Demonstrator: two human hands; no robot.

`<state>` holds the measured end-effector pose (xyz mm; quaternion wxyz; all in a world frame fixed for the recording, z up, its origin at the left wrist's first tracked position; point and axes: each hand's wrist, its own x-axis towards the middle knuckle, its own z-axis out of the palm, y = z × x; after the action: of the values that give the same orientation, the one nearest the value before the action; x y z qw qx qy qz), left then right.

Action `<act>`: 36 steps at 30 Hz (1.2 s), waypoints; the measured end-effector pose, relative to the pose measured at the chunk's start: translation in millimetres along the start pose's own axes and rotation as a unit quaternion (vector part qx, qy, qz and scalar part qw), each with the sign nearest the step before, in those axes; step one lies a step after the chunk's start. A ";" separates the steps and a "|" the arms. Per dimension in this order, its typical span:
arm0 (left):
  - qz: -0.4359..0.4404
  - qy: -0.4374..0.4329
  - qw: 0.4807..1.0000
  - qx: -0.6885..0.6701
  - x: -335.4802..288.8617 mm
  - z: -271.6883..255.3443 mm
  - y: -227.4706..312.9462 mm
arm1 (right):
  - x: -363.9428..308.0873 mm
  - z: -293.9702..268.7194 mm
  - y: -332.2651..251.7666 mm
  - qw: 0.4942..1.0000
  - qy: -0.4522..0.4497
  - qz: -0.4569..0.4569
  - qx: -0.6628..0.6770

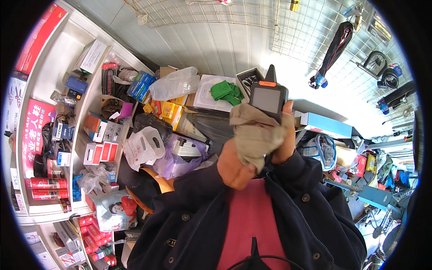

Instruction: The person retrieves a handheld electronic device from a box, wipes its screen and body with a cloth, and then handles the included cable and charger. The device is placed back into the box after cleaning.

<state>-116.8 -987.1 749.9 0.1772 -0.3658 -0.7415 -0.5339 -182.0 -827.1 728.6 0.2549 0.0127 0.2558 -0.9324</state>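
Observation:
In front of my chest, my right hand (283, 146) grips a black handheld device upright; its thumb shows along the right edge. The device (266, 99) has a grey blank-looking screen, an orange strip above it and a stubby black point on top. My left hand (235, 165) is closed on a crumpled beige cloth (256, 132). The cloth lies against the lower part of the device and hides it, along with some of my right hand's fingers. Behind the device stands an open box (252, 75) with dark contents.
White shelves (81, 148) packed with boxes rise on the left. Ahead lie a green cloth (227, 92), a clear plastic bag (176, 84), a white carrier bag (144, 148) and a blue-white box (326, 124). Tools hang on a wire grid (306, 27); clutter fills the right side.

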 end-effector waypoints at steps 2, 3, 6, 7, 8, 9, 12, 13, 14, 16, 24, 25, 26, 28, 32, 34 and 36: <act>0.009 -0.054 0.998 -0.009 6.5 5.8 -1.8 | 2.0 -6.6 -3.5 0.997 -0.005 0.062 0.049; 0.019 -0.091 0.996 -0.006 8.6 9.0 -3.5 | 0.9 -8.4 -3.2 0.996 -0.038 0.049 0.067; 0.018 -0.113 0.993 0.020 8.5 17.4 -6.9 | -6.3 -10.9 -6.5 0.994 -0.049 0.035 0.096; -0.004 -0.134 0.991 0.009 7.3 18.6 -7.7 | -10.0 -11.3 -9.2 0.989 -0.069 0.051 0.120; 0.000 -0.112 0.994 -0.012 5.0 18.5 -7.6 | -13.4 -11.1 -10.6 0.986 -0.085 0.055 0.130; -0.024 -0.087 0.995 -0.039 1.5 18.3 -5.7 | -15.1 -10.4 -10.4 0.976 -0.108 0.059 0.178; -0.065 -0.052 0.995 -0.051 -5.8 15.9 -3.3 | -17.7 -8.9 -10.6 0.993 -0.081 -0.005 0.089; -0.075 -0.047 0.995 -0.045 -6.7 16.3 -3.2 | -17.5 -8.0 -9.1 0.995 -0.065 -0.015 0.070; -0.058 -0.059 0.997 -0.003 -6.7 16.6 -3.6 | -17.0 -7.5 -8.5 0.993 -0.087 -0.015 0.073; -0.035 -0.088 0.991 0.091 -2.0 18.7 -6.8 | -17.1 -5.6 -4.1 0.998 -0.053 -0.025 0.027; -0.053 0.022 0.992 0.115 22.2 12.7 -4.9 | -23.4 -11.2 15.1 0.997 0.013 -0.077 -0.006; -0.012 0.006 0.994 0.106 20.6 15.4 -0.6 | -22.8 -15.8 11.4 0.996 -0.034 -0.075 0.021; 0.003 -0.015 0.995 0.095 17.9 19.1 4.1 | -13.2 -20.3 5.5 0.993 -0.077 -0.078 0.040; 0.009 -0.079 0.993 0.093 17.0 22.3 5.5 | -6.2 -25.7 -0.3 0.958 -0.257 -0.102 0.070; -0.040 -0.016 0.994 0.096 22.2 20.5 -2.6 | -26.6 -19.7 9.5 0.992 -0.042 -0.108 -0.047; -0.076 0.012 0.994 0.076 23.6 20.4 -3.5 | -30.5 -13.7 8.4 0.988 0.018 -0.117 -0.100; -0.004 -0.029 0.997 0.065 20.6 22.5 -2.4 | -25.2 -9.4 0.7 0.993 -0.007 -0.106 -0.051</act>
<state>-129.4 -959.4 753.5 0.1775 -0.3658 -0.7808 -0.4743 -160.8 -811.3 724.0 0.1571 -0.0338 0.3015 -0.9398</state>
